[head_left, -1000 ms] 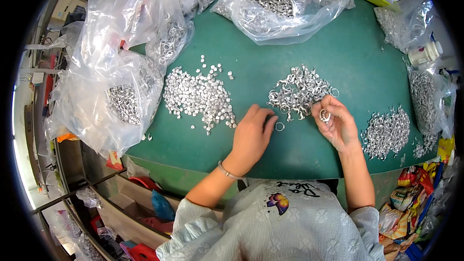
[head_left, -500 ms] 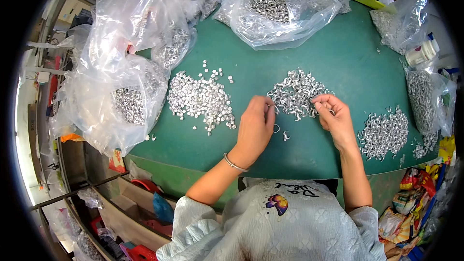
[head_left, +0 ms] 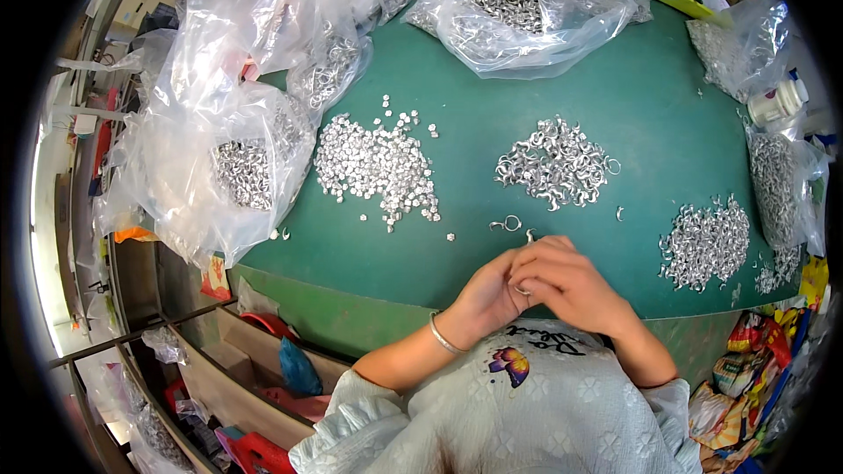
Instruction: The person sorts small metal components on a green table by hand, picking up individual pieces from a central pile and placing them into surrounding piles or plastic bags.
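My left hand [head_left: 492,297] and my right hand [head_left: 575,285] are closed together at the table's front edge, with the right fingers partly over the left. A small curved silver metal piece [head_left: 530,234] sticks out above the joined fingertips. Between the palms a silver bit [head_left: 522,291] glints; whether it is a part or a worn ring I cannot tell. Just beyond the hands lies a silver ring [head_left: 511,223] with a small piece beside it. Farther off is a loose pile of curved silver hooks [head_left: 558,167], with a single hook [head_left: 620,213] lying apart.
On the green table [head_left: 421,281], a pile of small pale silver pieces [head_left: 378,167] lies left and another hook pile [head_left: 705,243] right. Clear plastic bags of metal parts stand at the left [head_left: 255,237], back [head_left: 492,57] and right [head_left: 773,175]. Open drawers [head_left: 237,364] are below left.
Both hands have drawn back from the middle hook pile to the table's front edge and come together. A ring and a small piece now lie between them and the pile. The view has shifted slightly.
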The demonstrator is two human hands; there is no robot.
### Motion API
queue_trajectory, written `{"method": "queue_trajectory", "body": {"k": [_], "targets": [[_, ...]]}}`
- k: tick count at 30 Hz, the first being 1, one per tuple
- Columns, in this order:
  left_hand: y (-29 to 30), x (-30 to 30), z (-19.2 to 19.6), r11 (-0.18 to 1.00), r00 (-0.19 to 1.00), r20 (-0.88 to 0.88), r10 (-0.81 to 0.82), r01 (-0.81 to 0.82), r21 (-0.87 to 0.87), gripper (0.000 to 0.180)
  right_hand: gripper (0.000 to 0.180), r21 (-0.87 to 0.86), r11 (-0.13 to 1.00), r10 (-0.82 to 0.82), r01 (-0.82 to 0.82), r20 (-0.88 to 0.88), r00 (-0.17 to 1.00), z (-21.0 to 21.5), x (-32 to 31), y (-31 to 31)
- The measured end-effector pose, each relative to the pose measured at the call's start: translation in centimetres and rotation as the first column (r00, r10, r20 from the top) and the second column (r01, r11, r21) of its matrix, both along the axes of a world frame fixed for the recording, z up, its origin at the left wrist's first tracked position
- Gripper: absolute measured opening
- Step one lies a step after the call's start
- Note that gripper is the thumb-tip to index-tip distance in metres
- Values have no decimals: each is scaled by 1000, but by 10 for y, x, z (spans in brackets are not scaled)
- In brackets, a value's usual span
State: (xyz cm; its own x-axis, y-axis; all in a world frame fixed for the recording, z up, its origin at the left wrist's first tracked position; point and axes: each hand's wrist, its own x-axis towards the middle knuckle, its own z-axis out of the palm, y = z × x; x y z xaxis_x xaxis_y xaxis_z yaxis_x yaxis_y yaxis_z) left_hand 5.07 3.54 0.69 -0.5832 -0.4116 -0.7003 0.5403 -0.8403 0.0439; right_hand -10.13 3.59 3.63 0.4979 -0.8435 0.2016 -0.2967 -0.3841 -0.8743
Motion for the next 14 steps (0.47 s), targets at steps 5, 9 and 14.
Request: {"method": "queue_trajectory", "body": {"k": [5,9,14], "targets": [[7,18,-6,952,979,-72,-192,168,-257,22,33,-71,880,-475,469,-125,871,-22,-16,-35],[0,20,8,896,975,212,-71,156,-417,21,56,-367,893,-426,261,-501,754,-27,-14,-67],[-3,36,-5,872,960,264,90,52,-487,26,71,-180,983,-117,-16,-701,704,-33,-18,-39]]}}
